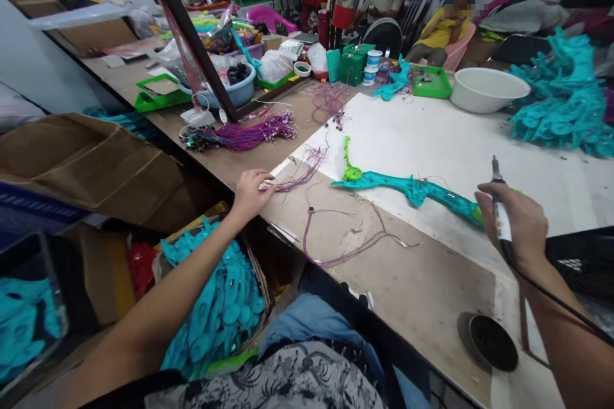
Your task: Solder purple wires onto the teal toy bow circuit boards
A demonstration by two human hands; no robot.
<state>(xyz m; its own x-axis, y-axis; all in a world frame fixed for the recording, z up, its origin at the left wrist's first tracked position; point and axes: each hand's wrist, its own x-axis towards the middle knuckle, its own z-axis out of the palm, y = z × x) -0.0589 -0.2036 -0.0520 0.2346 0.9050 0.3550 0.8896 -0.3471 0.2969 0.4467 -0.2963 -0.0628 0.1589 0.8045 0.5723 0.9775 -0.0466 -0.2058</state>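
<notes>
My left hand (252, 193) is at the table's near edge, its fingers closed on one end of a bundle of thin red and blue wires (304, 174). In my right hand (520, 220) is a soldering iron (501, 220), its metal tip pointing up and its black cord running along my forearm. That hand is also at the end of a long turquoise plastic part (417, 190); whether its fingers grip it I cannot tell. A lime-green plastic piece (352, 171) adjoins the part's far end. Loose wires (345, 262) lie on the board in front of me.
A purple wire bundle (254, 131) lies beside a dark post (192, 38). Turquoise parts (566, 102) are heaped at the right, near a white basin (489, 91). A round dark container (492, 342) stands at the near right. A box of turquoise parts (215, 297) is below. Two people sit behind.
</notes>
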